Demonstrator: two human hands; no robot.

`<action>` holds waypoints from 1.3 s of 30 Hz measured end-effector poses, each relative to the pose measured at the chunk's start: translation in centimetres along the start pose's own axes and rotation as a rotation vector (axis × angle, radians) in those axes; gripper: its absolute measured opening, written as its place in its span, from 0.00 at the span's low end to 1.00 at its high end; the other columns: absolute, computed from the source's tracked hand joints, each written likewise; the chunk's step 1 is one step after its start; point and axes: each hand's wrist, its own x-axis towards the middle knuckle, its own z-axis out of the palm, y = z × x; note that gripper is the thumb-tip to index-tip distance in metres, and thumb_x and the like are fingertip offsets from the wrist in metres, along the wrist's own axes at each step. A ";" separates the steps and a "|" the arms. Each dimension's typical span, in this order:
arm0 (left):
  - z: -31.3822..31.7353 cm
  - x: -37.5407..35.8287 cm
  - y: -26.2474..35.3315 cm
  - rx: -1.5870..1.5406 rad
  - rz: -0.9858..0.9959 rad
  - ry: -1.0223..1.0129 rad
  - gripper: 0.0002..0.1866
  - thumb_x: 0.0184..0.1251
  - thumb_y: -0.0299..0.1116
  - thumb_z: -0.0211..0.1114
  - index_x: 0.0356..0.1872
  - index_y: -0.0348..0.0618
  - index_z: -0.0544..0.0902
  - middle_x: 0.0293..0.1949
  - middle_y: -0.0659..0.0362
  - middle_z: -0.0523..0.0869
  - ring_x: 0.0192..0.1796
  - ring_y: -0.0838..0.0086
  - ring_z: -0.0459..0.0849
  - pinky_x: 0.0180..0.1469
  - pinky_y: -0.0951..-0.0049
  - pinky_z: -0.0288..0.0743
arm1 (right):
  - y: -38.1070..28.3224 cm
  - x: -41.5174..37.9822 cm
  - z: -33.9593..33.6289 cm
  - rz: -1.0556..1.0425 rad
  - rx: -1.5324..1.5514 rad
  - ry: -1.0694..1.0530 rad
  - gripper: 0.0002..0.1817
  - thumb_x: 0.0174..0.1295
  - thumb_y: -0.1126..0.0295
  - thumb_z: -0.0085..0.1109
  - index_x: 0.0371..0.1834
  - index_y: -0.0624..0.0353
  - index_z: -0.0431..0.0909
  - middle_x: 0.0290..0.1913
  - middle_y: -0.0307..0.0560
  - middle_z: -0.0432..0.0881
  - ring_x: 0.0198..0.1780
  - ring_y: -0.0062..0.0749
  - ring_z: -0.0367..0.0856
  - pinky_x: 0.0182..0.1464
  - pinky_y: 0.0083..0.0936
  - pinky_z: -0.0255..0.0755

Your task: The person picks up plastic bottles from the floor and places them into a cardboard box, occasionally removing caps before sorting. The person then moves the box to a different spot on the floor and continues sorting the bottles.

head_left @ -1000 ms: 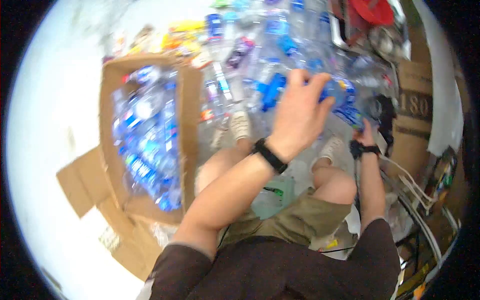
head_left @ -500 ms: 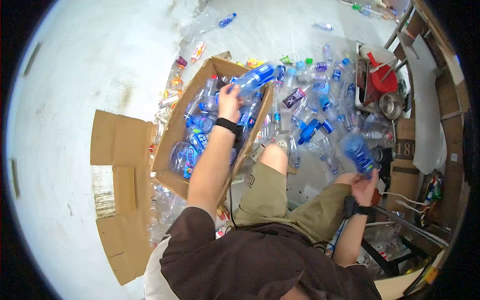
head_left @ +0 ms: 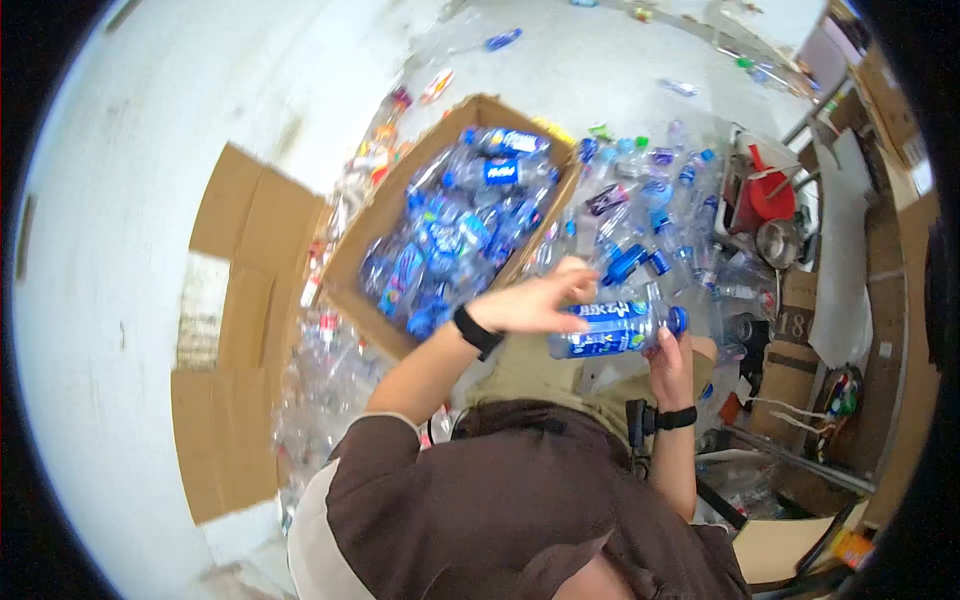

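A clear plastic bottle with a blue label [head_left: 612,329] and blue cap lies roughly level above my lap. My right hand [head_left: 670,365] grips it at the cap end. Beside its other end is my left hand [head_left: 545,302], fingers spread and thumb near the label, holding nothing. To the left stands a cardboard box [head_left: 350,240] full of clear and blue-labelled bottles; a Pepsi-labelled bottle [head_left: 502,172] lies near its top.
Many loose bottles [head_left: 655,195] cover the floor right of the box. Further right are a red pan [head_left: 772,195], a metal bowl [head_left: 778,243] and a metal rack. Flattened cardboard [head_left: 235,300] leans at the left, with plastic waste [head_left: 320,410] beside the box.
My left hand has let go of a blue-labelled bottle at the box and moved down and right. My right hand has brought its bottle leftward, now level. The camera view has shifted.
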 end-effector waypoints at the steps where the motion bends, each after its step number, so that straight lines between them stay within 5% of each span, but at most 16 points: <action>1: 1.9 -0.8 0.6 0.088 -0.032 0.041 0.41 0.55 0.41 0.69 0.67 0.35 0.59 0.60 0.48 0.72 0.64 0.63 0.69 0.64 0.66 0.63 | -0.3 0.0 1.6 -0.036 -0.048 -0.060 0.29 0.63 0.60 0.57 0.65 0.57 0.60 0.51 0.40 0.73 0.45 0.23 0.73 0.42 0.21 0.70; 3: 4.1 -2.4 0.6 0.101 -0.114 0.104 0.47 0.47 0.41 0.73 0.66 0.33 0.58 0.60 0.42 0.71 0.64 0.58 0.70 0.65 0.67 0.62 | -0.1 0.3 3.3 -0.005 -0.123 -0.093 0.30 0.63 0.60 0.56 0.65 0.57 0.59 0.52 0.41 0.73 0.45 0.24 0.73 0.43 0.23 0.70; 6: 3.1 -5.3 -2.0 -0.102 -0.153 0.239 0.42 0.51 0.39 0.71 0.65 0.33 0.61 0.59 0.47 0.73 0.60 0.65 0.72 0.63 0.68 0.64 | 0.7 0.0 4.0 0.017 -0.178 -0.103 0.31 0.65 0.58 0.53 0.67 0.58 0.55 0.54 0.45 0.72 0.47 0.28 0.74 0.47 0.26 0.70; 9: 1.1 -9.6 -5.8 -0.546 -0.310 0.795 0.29 0.59 0.32 0.65 0.60 0.36 0.66 0.52 0.54 0.76 0.51 0.74 0.76 0.55 0.73 0.71 | 0.4 -0.3 4.0 0.102 -0.013 -0.147 0.30 0.67 0.54 0.51 0.66 0.58 0.57 0.54 0.49 0.72 0.46 0.30 0.74 0.47 0.27 0.70; 12: -0.7 -14.9 -10.7 -0.769 -0.370 1.398 0.24 0.59 0.31 0.66 0.54 0.36 0.67 0.50 0.53 0.77 0.50 0.69 0.77 0.53 0.67 0.72 | 1.6 -0.1 1.7 0.173 0.008 -0.080 0.26 0.68 0.55 0.50 0.63 0.59 0.60 0.54 0.50 0.72 0.45 0.29 0.74 0.46 0.27 0.70; 14: -1.3 -18.1 -16.3 -0.620 -0.449 1.770 0.27 0.57 0.31 0.68 0.55 0.34 0.65 0.51 0.51 0.76 0.51 0.66 0.76 0.55 0.66 0.70 | 2.0 -0.3 0.8 0.182 0.010 -0.037 0.24 0.68 0.56 0.49 0.61 0.59 0.62 0.53 0.50 0.72 0.45 0.28 0.74 0.46 0.26 0.70; 16: -1.4 -19.7 -18.6 -0.398 -0.667 1.964 0.32 0.54 0.33 0.71 0.56 0.32 0.64 0.52 0.49 0.75 0.52 0.64 0.76 0.57 0.65 0.68 | 2.2 -0.6 0.2 0.193 0.007 0.015 0.23 0.68 0.57 0.49 0.60 0.59 0.63 0.52 0.50 0.73 0.44 0.28 0.73 0.46 0.26 0.70; 17: -1.0 -20.1 -19.3 -0.262 -0.621 1.982 0.39 0.51 0.36 0.74 0.59 0.30 0.61 0.54 0.47 0.74 0.53 0.61 0.76 0.59 0.65 0.67 | 2.3 -0.8 0.1 0.197 0.009 0.024 0.22 0.68 0.58 0.49 0.59 0.59 0.64 0.51 0.49 0.74 0.44 0.28 0.74 0.46 0.26 0.70; 19: -1.4 -21.8 -20.9 0.085 -0.896 1.864 0.44 0.46 0.37 0.74 0.62 0.31 0.59 0.58 0.42 0.69 0.59 0.52 0.70 0.63 0.58 0.63 | 2.3 -1.1 0.1 0.199 0.016 0.080 0.21 0.68 0.58 0.50 0.58 0.59 0.65 0.50 0.48 0.75 0.44 0.27 0.74 0.46 0.25 0.70; 22: -0.9 -17.9 -16.6 0.388 -0.976 1.652 0.43 0.45 0.35 0.70 0.63 0.33 0.59 0.61 0.40 0.64 0.65 0.46 0.60 0.66 0.53 0.56 | 2.4 -1.4 -0.4 0.216 0.020 0.072 0.19 0.67 0.60 0.51 0.55 0.59 0.68 0.47 0.46 0.77 0.44 0.26 0.75 0.45 0.24 0.71; 26: 0.0 -8.9 -10.1 0.616 -0.672 1.387 0.38 0.46 0.31 0.66 0.62 0.34 0.61 0.61 0.41 0.63 0.65 0.48 0.60 0.67 0.54 0.53 | 3.4 -1.0 -1.4 0.277 0.077 0.107 0.16 0.67 0.63 0.51 0.53 0.58 0.69 0.46 0.45 0.77 0.42 0.25 0.76 0.44 0.23 0.72; 30: 1.5 0.4 -5.7 0.604 -0.102 0.946 0.28 0.48 0.24 0.63 0.55 0.36 0.70 0.56 0.46 0.69 0.62 0.53 0.65 0.67 0.60 0.56 | 4.3 -0.5 -2.8 0.297 0.078 0.169 0.15 0.67 0.64 0.51 0.53 0.58 0.69 0.46 0.44 0.78 0.42 0.25 0.76 0.43 0.23 0.72; 36: 5.1 14.8 -7.2 0.301 0.061 0.568 0.24 0.48 0.26 0.62 0.51 0.40 0.75 0.50 0.49 0.76 0.56 0.56 0.73 0.61 0.64 0.65 | 4.8 2.3 -5.1 0.386 0.145 0.246 0.15 0.66 0.66 0.51 0.52 0.59 0.69 0.46 0.44 0.78 0.41 0.26 0.77 0.43 0.23 0.72; 39: 6.4 20.5 -9.0 0.235 -0.102 0.337 0.22 0.52 0.29 0.61 0.51 0.39 0.76 0.49 0.49 0.78 0.53 0.57 0.76 0.57 0.65 0.68 | 5.3 5.4 -7.0 0.460 0.225 0.336 0.12 0.65 0.66 0.52 0.48 0.60 0.72 0.42 0.45 0.79 0.40 0.28 0.77 0.43 0.24 0.72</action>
